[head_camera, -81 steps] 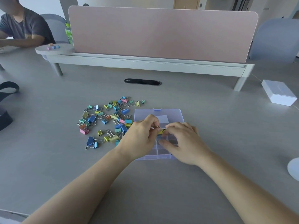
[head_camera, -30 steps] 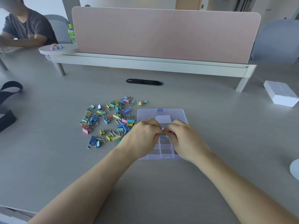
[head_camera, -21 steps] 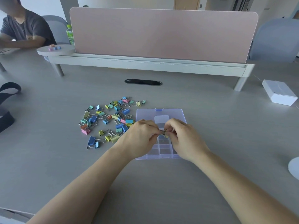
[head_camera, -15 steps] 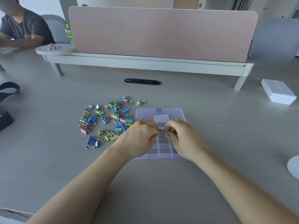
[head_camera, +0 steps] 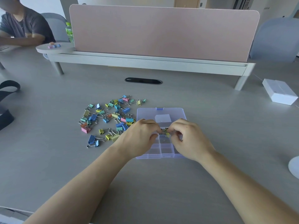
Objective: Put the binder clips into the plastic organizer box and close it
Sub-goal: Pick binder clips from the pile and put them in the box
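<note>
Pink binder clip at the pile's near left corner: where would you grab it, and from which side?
Probably pinch the pink binder clip by its coloured body, coming from above and the left: bare table lies there, while other clips crowd its far side. The left hand and right hand both pinch a yellow clip.

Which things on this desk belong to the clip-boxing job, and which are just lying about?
In the job:
loose binder clips, piled left of the box
yellow binder clip, pinched by left hand and right hand
plastic organizer box, lid open

Lying about:
white carton
black strap
green bottle
small pink and blue items on the round shelf
</note>
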The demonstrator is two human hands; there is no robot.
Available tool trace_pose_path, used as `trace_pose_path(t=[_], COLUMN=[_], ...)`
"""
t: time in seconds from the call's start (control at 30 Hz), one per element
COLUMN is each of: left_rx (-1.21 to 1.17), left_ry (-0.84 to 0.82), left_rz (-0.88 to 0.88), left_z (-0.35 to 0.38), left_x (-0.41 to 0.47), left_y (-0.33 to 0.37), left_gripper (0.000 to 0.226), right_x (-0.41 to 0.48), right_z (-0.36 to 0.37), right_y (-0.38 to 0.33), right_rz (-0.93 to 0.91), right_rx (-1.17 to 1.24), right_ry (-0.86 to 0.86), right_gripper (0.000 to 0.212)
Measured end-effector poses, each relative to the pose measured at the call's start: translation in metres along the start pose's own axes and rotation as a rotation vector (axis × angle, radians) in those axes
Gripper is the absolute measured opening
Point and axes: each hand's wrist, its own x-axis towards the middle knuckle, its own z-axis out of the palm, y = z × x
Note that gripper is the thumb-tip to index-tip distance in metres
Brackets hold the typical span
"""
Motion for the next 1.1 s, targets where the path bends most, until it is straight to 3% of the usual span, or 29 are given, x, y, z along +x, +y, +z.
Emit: trace_pose_path(t=[0.37, 0.57, 0.87, 0.97, 1.1], left_rx=[-0.001, 0.021, -0.029, -0.091, -0.052], left_ry=[-0.007, -0.01, -0.003, 0.053, 0.183], left_rz=[-0.006, 0.075, 0.097, 0.002, -0.262], left_z=[0.001, 0.0, -0.003, -0.011, -0.023], left_x=[0.0, 0.001, 0.001, 0.002, 0.002], left_y=[0.0, 0.0, -0.001, -0.008, -0.04], left_gripper=[0.025, 0.031, 0.028, 0.02, 0.03], right_x=[-0.003, -0.001, 0.0, 0.0, 0.0], right_z=[0.002, -0.001, -0.001, -0.002, -0.006], right_y=[0.0, -0.002, -0.005, -0.005, -0.005], right_rz=[-0.02, 0.046, 0.05, 0.082, 0.121], right_rx=[-0.057, -0.059, -0.117, -0.161, -0.156], right_ry=[0.001, -0.057, -0.045, -0.022, -0.009], right_gripper=[0.025, 0.034, 0.027, 0.023, 0.021])
